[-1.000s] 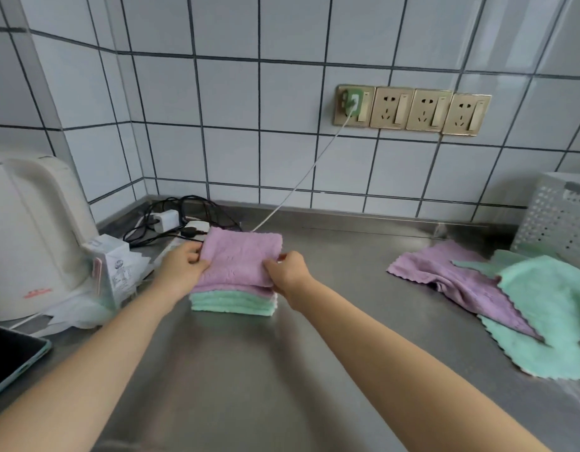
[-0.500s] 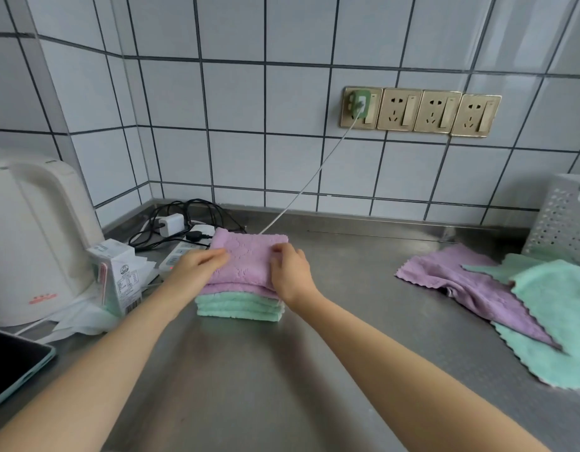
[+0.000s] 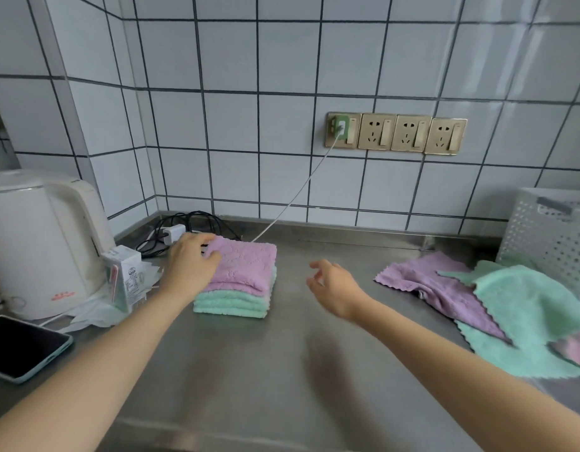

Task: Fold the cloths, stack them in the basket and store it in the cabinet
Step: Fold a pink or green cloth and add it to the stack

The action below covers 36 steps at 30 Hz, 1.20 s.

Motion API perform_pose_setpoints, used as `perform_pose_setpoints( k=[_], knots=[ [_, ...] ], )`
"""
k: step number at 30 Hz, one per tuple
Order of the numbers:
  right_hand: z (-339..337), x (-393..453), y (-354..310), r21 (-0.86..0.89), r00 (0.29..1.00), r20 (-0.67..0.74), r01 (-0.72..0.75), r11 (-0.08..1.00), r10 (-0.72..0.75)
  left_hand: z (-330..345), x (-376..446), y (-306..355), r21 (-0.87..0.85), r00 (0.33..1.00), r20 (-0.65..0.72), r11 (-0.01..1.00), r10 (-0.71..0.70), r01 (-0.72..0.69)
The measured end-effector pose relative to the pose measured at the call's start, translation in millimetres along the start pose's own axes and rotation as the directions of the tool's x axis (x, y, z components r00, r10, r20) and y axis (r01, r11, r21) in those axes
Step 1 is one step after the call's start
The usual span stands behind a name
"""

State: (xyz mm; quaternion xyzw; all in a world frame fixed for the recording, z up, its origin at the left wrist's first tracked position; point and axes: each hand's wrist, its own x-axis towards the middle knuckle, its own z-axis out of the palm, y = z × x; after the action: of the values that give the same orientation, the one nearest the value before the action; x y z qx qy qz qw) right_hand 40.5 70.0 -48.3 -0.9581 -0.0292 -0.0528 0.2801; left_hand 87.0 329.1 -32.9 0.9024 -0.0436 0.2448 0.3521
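Note:
A stack of folded cloths (image 3: pixel 239 282), purple on top and green below, sits on the steel counter (image 3: pixel 249 370) left of centre. My left hand (image 3: pixel 190 262) rests flat on the top purple cloth's left edge. My right hand (image 3: pixel 334 285) hovers to the right of the stack, fingers loosely spread, holding nothing. Unfolded cloths lie at the right: a purple cloth (image 3: pixel 435 288) partly under a green cloth (image 3: pixel 523 321). A white perforated basket (image 3: pixel 549 233) stands behind them at the far right edge.
A white kettle (image 3: pixel 40 239) stands at the left with a small carton (image 3: pixel 125 275) and crumpled paper beside it. A phone (image 3: pixel 21 347) lies at the front left. Black cables and a charger (image 3: pixel 174 233) lie in the back corner; a white cable runs up to the wall sockets (image 3: pixel 396 133).
My right hand has let go of the top purple cloth and moved right, off the stack. My left hand stays on the cloth. The camera has tilted up slightly.

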Motion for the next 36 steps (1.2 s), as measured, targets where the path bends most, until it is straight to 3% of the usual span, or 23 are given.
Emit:
perform_pose_setpoints(
  k=[6, 9, 13, 17, 21, 25, 28, 32, 36],
  knots=[
    [-52.9, -77.5, 43.5, -0.057, 0.988, -0.107, 0.103, 0.993, -0.109, 35.0, -44.3, 67.5, -0.198, 0.997, -0.027, 0.977, 0.079, -0.082],
    [-80.2, -111.0, 87.3, -0.149, 0.980, -0.185, 0.042, 0.988, -0.070, 73.1, -70.5, 108.5, -0.244, 0.991, 0.013, 0.961, 0.135, -0.128],
    [-112.1, -140.7, 149.5, -0.242, 0.973, -0.227, -0.096, 0.966, 0.039, 126.0, -101.2, 151.5, -0.310, 0.964, 0.167, 0.939, 0.207, -0.148],
    [-132.3, -163.8, 205.9, -0.407, 0.949, -0.283, -0.252, 0.878, 0.141, 174.2, -127.7, 190.4, -0.264, 0.854, 0.355, 0.917, 0.380, -0.298],
    [-137.0, -163.9, 240.2, -0.362, 0.921, -0.336, -0.317, 0.877, 0.195, 209.2, -141.6, 231.4, -0.267, 0.712, 0.499, 0.869, 0.495, -0.416],
    [-129.6, -150.2, 248.6, -0.485, 0.924, -0.341, -0.332, 0.809, 0.175, 240.3, -143.4, 261.0, -0.362, 0.666, 0.488, 0.825, 0.564, -0.433],
    [-125.5, -142.3, 250.4, -0.593, 0.925, -0.355, -0.334, 0.732, 0.135, 261.2, -140.7, 279.7, -0.331, 0.635, 0.522, 0.821, 0.570, -0.465],
    [-131.4, -142.1, 247.2, -0.388, 0.876, -0.476, -0.289, 0.875, 0.078, 280.4, -135.8, 293.1, -0.323, 0.571, 0.570, 0.800, 0.591, -0.505],
    [-156.8, -149.0, 228.0, -0.140, 0.826, -0.564, -0.070, 0.988, -0.021, 291.6, -124.1, 313.6, -0.289, 0.673, 0.471, 0.821, 0.570, -0.493]
  ],
)
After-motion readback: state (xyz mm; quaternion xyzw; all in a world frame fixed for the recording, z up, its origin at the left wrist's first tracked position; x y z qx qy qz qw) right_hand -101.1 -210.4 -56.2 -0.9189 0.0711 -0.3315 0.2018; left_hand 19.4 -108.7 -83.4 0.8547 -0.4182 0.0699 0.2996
